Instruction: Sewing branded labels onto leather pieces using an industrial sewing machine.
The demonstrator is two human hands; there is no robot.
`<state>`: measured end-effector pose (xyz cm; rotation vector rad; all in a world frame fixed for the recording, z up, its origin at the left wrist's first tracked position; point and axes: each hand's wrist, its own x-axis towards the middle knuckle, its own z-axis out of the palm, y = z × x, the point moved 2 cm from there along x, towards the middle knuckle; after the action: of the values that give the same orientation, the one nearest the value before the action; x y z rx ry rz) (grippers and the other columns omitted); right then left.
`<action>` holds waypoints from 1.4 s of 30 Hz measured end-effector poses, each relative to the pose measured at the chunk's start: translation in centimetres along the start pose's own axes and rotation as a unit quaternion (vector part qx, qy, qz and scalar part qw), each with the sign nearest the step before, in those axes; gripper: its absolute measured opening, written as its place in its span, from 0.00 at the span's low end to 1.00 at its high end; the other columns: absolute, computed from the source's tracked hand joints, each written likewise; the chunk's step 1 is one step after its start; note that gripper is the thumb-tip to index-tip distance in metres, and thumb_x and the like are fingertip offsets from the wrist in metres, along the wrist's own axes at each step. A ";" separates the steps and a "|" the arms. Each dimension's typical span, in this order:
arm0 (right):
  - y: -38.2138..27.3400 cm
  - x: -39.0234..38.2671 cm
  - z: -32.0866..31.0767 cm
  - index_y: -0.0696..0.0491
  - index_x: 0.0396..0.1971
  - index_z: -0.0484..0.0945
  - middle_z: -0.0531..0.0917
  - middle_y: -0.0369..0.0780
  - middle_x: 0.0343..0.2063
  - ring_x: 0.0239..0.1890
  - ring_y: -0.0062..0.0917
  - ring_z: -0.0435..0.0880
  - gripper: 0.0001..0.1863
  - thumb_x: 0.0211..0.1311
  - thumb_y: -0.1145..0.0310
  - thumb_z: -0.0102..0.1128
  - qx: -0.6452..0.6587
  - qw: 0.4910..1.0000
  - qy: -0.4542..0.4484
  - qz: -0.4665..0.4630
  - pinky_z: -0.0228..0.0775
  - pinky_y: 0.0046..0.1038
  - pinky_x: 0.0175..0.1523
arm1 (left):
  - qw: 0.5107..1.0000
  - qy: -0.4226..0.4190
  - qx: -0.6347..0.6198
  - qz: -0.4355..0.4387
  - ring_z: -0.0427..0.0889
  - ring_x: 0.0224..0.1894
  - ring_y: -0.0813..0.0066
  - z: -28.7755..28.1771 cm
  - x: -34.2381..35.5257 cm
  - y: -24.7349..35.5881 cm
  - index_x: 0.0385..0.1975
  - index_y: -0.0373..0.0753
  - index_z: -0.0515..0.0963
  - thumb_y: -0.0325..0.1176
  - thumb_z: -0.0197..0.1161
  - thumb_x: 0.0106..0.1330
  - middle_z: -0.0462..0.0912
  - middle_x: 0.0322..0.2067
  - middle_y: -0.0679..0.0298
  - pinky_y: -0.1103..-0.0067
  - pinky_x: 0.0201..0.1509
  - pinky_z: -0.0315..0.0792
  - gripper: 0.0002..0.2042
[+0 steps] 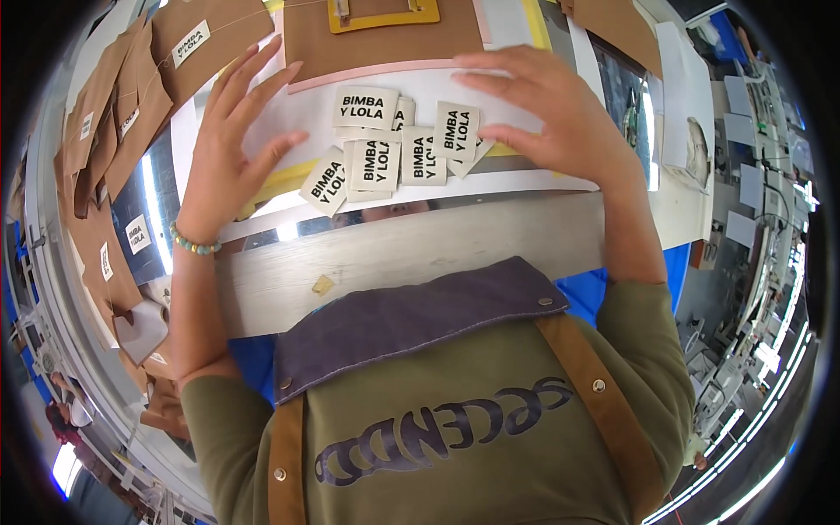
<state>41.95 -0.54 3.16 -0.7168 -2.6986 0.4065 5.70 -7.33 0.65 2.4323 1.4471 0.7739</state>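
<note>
Between my two hands lies a loose cluster of white fabric labels (376, 166) with dark print, several of them overlapping. My left hand (241, 131) hovers at the left of the cluster, its fingers spread and nothing in it. On the other side my right hand (534, 109) is also spread, thumb close to the rightmost label (458, 131); whether it touches that label I cannot tell. Just beyond the labels, a flat brown panel (385, 59) with pink edging carries a yellow frame-shaped piece (385, 24) at the top.
Brown cut pieces (140, 105) with white labels on them pile up at the left. A pale bench edge (420, 241) runs in front of me. At the right stands a white box-like holder (682, 114). Beyond it is a workshop aisle with machines.
</note>
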 end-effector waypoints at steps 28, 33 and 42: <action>-0.6 3.3 1.2 0.55 0.38 0.84 0.83 0.33 0.37 0.34 0.18 0.80 0.10 0.71 0.64 0.74 0.241 0.955 0.002 0.171 0.71 0.24 0.38 | 0.963 -0.040 -0.261 -0.051 0.82 0.66 0.65 2.7 3.5 4.9 0.73 0.35 0.74 0.34 0.71 0.74 0.81 0.70 0.58 0.69 0.71 0.75 0.29; -1.5 5.3 1.6 0.55 0.39 0.85 0.86 0.35 0.34 0.33 0.17 0.82 0.14 0.73 0.58 0.73 0.331 0.921 0.029 0.206 0.72 0.25 0.37 | 0.847 -0.056 -0.482 -0.219 0.88 0.45 0.82 3.5 5.0 5.5 0.60 0.33 0.84 0.33 0.69 0.77 0.92 0.47 0.65 0.81 0.53 0.81 0.16; -2.3 5.6 1.6 0.48 0.46 0.87 0.86 0.34 0.47 0.45 0.30 0.88 0.16 0.59 0.63 0.78 -0.001 0.974 0.197 -0.109 0.83 0.32 0.47 | 0.770 0.021 -0.552 -0.320 0.81 0.37 0.90 4.1 5.2 2.9 0.54 0.35 0.87 0.33 0.66 0.80 0.91 0.39 0.70 0.87 0.47 0.77 0.11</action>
<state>35.79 0.17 3.77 -0.4366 -2.3648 0.1838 12.06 -3.90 0.13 0.9592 1.1517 1.0556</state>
